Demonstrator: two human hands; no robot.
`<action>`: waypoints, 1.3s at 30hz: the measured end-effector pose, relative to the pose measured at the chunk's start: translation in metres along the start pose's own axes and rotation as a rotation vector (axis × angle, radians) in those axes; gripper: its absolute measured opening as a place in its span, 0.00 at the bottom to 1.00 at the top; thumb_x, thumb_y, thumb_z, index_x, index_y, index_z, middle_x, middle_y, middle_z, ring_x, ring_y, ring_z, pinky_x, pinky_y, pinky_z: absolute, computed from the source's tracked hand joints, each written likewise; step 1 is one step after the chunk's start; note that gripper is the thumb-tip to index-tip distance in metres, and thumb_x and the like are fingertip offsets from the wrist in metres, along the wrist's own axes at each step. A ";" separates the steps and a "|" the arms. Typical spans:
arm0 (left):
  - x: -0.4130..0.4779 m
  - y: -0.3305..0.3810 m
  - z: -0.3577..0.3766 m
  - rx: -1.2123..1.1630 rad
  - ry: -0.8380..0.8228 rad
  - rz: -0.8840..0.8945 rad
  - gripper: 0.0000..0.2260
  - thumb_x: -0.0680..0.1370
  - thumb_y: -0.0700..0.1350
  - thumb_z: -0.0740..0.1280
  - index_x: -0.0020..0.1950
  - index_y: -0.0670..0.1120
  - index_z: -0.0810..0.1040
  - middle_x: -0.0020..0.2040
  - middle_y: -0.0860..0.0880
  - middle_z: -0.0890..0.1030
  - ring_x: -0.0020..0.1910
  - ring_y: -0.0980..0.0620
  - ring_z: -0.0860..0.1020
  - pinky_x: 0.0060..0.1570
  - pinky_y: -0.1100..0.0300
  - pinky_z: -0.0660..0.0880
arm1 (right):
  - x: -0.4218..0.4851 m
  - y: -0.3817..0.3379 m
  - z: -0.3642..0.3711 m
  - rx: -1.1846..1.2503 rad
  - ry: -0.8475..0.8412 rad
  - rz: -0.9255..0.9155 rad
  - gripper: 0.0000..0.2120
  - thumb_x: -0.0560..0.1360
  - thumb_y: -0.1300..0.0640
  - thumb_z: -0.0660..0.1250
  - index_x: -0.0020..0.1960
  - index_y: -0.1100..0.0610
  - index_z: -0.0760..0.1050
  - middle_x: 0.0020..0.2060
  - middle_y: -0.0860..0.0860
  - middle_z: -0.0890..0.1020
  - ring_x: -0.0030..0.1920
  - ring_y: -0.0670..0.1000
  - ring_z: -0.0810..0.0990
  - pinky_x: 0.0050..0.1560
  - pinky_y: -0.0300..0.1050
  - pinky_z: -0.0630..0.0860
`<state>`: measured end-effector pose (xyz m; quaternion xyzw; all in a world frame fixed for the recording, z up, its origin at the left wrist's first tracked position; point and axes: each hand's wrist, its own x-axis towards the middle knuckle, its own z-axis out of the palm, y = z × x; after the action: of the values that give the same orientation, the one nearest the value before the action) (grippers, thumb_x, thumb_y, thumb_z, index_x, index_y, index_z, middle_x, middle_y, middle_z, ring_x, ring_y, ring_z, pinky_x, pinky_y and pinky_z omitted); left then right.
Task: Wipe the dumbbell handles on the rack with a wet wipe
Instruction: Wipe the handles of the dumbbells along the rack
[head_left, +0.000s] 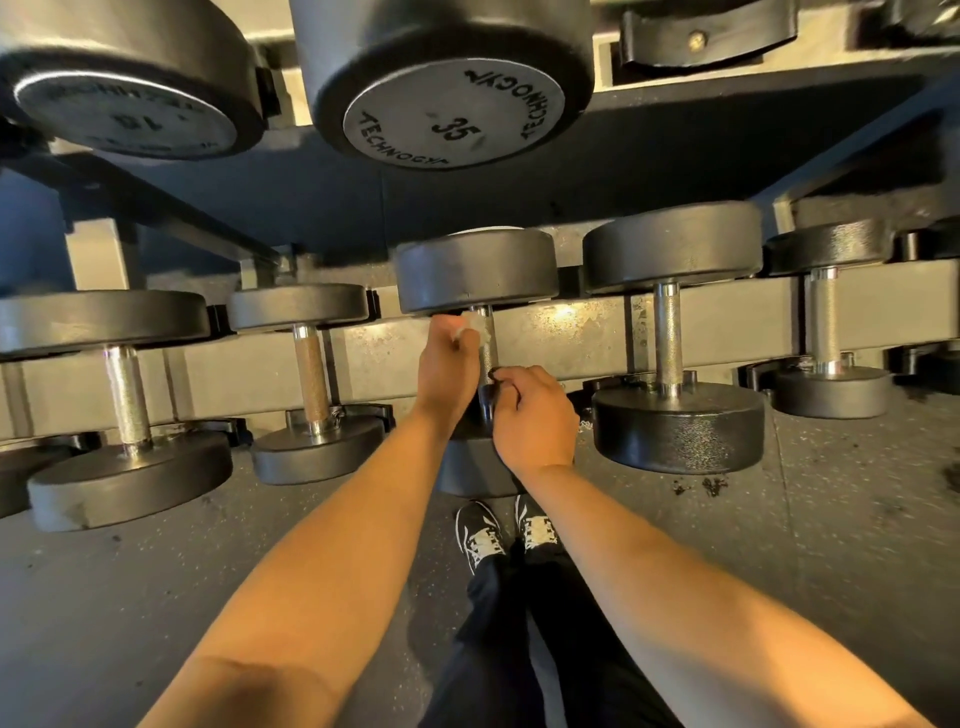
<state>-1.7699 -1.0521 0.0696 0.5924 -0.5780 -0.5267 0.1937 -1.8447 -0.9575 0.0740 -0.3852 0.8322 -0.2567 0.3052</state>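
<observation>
Reaching forward, the left hand (448, 366) pinched a wet wipe (474, 328) against the dumbbell handle (487, 347); the right hand (532, 415) gripped its near end; the wipe was mostly hidden.

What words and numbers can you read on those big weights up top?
"35": end face of the upper dumbbell.
"TECHNOGYM": printed twice around that same face.
"18": end face of the upper-left dumbbell, blurred, so uncertain; the lettering around it is too blurred to read.
Lower-row dumbbells: no readable text.
</observation>
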 end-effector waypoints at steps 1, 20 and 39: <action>-0.002 -0.001 -0.001 0.044 -0.011 -0.025 0.07 0.83 0.38 0.58 0.45 0.45 0.68 0.37 0.56 0.71 0.35 0.66 0.73 0.38 0.69 0.67 | 0.001 0.001 0.000 -0.004 0.007 -0.003 0.14 0.81 0.59 0.59 0.59 0.55 0.82 0.55 0.52 0.82 0.55 0.55 0.79 0.54 0.52 0.77; -0.007 -0.027 -0.015 0.234 -0.283 -0.127 0.07 0.81 0.40 0.64 0.46 0.39 0.77 0.40 0.47 0.78 0.41 0.54 0.77 0.40 0.54 0.73 | -0.001 0.000 0.002 -0.001 0.060 -0.011 0.16 0.77 0.55 0.56 0.53 0.55 0.82 0.48 0.53 0.81 0.51 0.56 0.78 0.47 0.53 0.77; -0.062 0.011 -0.050 0.179 -0.280 -0.177 0.09 0.83 0.44 0.63 0.61 0.41 0.73 0.52 0.45 0.78 0.53 0.46 0.78 0.54 0.53 0.73 | -0.007 -0.031 -0.015 0.347 -0.116 0.117 0.12 0.81 0.63 0.60 0.58 0.54 0.80 0.48 0.49 0.82 0.46 0.48 0.79 0.46 0.40 0.75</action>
<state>-1.7186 -1.0183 0.1218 0.5769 -0.5893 -0.5655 0.0109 -1.8368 -0.9663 0.1068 -0.2919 0.7774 -0.3554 0.4290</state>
